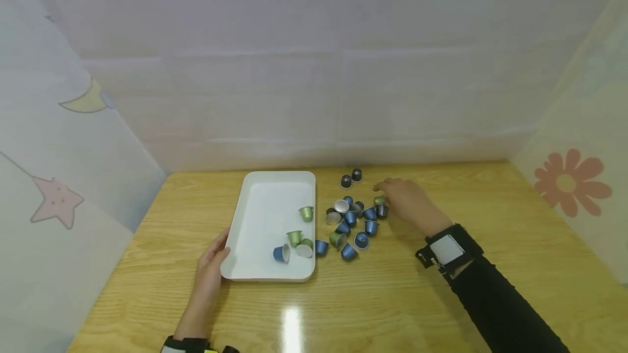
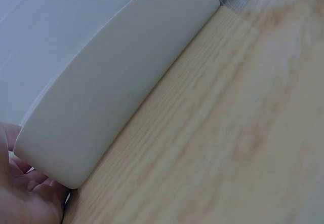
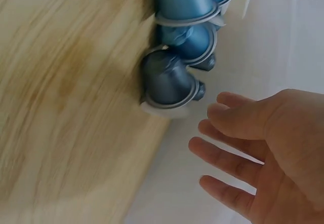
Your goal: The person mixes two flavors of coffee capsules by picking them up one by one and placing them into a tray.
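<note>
- Table (image 1: 392, 309): wood grain, near edge out of view; room between tray and left edge, and right of the right arm
- Left hand (image 1: 210, 263): grips tray's left wall near front corner, fingers curled on it
- Tray (image 1: 260, 206): white, low rim, flat on wood; three green pods and a blue pod (image 1: 279, 254) inside, toward right side
- Loose pods (image 1: 361, 241): blue, green, dark, heaped right of tray, some silver lids showing; one blue just beside tray wall; any print too small to read
- Right hand (image 1: 407, 200): over heap's right side by a green pod (image 1: 379, 200), fingers apart, holding nothing; contact unclear
- Two dark pods (image 1: 346, 181): behind heap, near table's back edge
- Wall (image 1: 343, 97): pale, beyond that edge
</note>
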Tool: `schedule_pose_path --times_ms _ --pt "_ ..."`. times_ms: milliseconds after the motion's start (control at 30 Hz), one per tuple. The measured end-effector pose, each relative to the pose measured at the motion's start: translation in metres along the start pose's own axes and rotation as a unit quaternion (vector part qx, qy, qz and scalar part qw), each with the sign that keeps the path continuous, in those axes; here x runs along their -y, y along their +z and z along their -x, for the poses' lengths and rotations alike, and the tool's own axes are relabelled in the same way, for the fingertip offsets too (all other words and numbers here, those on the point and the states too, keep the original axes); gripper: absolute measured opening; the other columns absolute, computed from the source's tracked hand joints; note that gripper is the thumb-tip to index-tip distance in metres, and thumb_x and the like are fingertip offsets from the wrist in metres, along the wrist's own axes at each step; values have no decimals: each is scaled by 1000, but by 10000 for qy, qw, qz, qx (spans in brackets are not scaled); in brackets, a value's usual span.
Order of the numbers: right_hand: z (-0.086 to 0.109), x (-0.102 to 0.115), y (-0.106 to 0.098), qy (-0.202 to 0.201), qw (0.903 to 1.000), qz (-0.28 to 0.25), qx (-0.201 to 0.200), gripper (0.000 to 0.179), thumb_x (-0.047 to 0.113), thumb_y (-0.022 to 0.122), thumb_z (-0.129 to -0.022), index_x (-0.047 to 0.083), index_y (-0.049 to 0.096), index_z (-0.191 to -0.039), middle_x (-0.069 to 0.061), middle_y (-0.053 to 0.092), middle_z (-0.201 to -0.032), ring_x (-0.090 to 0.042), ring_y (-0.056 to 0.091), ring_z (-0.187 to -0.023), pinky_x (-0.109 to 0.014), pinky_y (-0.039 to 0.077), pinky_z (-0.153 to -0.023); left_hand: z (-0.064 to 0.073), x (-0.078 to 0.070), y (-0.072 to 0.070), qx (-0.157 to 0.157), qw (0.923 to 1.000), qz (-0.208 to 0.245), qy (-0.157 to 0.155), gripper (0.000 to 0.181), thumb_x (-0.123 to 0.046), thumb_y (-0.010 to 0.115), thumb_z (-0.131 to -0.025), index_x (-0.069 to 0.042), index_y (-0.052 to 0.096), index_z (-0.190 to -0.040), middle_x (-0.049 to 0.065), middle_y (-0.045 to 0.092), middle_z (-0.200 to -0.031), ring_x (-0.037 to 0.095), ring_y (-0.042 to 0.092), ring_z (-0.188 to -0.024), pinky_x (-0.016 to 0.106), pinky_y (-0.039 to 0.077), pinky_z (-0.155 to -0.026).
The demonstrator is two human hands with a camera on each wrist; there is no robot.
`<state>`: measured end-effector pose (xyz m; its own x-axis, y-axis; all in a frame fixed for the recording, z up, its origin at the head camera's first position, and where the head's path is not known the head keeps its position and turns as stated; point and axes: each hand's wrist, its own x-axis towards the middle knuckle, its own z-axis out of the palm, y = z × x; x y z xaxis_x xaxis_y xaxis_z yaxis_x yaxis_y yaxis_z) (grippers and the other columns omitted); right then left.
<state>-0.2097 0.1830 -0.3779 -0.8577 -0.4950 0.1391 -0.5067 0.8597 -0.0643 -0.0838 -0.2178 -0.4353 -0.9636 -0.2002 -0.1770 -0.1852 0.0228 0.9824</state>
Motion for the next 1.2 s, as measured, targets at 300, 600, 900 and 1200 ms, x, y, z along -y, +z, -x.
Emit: schedule_pose_path --times_ms 300,600,900,1200 --pt "-3 -19 14 -177 9996 -84 206 38 -9 63 -76 6 67 -111 -19 69 -113 -34 63 -99 -48 58 -84 1 0 0 35 10000 -41 -10 47 -9 33 -100 -5 29 -147 13 27 -157 21 26 -139 -2 36 -87" --pt "-8 -16 22 -370 9987 -161 306 37 -10 60 -80 7 68 -112 -17 70 -113 -34 62 -102 -50 55 -90 1 -1 1 1 10000 -4 87 47 -7 32 -100 -3 30 -147 15 27 -156 23 28 -138 -3 39 -84" --pt "-8 -17 29 -144 9988 -292 355 34 -6 62 -81 6 65 -112 -16 71 -111 -32 64 -96 -49 57 -84 2 -2 1 50 9999 -5 126 47 -7 32 -100 -4 29 -147 15 27 -156 24 27 -138 -3 38 -84" --pt "-5 -19 29 -59 9990 -297 344 33 -3 63 -81 3 64 -113 -15 73 -105 -30 66 -90 -48 58 -80 3 -2 2 64 9999 -5 112 47 -8 33 -100 -3 29 -147 16 26 -157 24 25 -139 -3 36 -85"
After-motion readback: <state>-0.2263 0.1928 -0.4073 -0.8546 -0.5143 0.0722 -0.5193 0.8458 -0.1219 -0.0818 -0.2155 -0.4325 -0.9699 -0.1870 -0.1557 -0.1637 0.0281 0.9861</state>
